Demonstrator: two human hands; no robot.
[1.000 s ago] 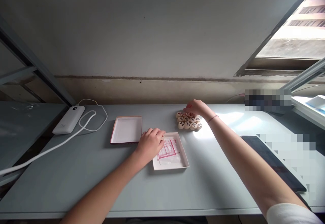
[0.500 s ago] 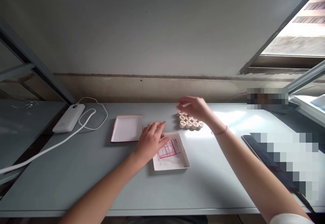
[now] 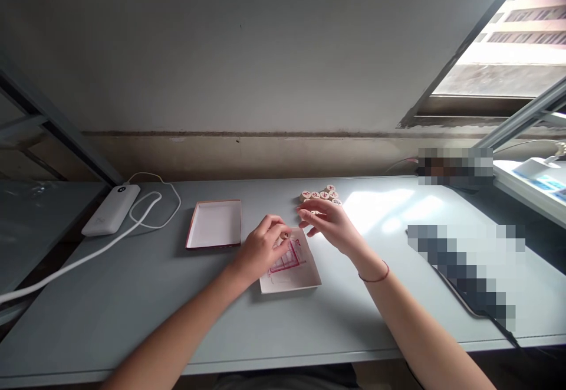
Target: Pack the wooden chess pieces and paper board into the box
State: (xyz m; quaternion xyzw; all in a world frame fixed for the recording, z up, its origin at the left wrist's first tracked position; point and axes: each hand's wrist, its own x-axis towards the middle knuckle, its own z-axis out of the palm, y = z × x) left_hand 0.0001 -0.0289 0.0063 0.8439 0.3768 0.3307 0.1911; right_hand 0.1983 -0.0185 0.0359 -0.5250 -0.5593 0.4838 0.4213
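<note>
Over the back left corner of a shallow white box (image 3: 292, 281), my left hand (image 3: 260, 245) pinches a round wooden Chinese chess piece (image 3: 284, 235) between thumb and fingers. A sheet with a red grid (image 3: 287, 259) lies in that box. Fingers curved and apart, my right hand (image 3: 325, 222) hovers just behind the box, with nothing visible in it. Several more chess pieces (image 3: 315, 196) with red and black characters stand grouped beyond it. The right hand hides part of this group.
Left of the hands lies another shallow box or lid (image 3: 214, 225) with a red edge. A white power bank (image 3: 110, 210) with a white cable (image 3: 88, 260) sits at the far left. A dark, blurred-out flat object (image 3: 460, 278) lies at the right. Sunlight falls on the table (image 3: 354, 325).
My right hand has come down from the chess pieces toward the box and nearer my left hand. The left fingers have closed on a chess piece. The view has shifted slightly.
</note>
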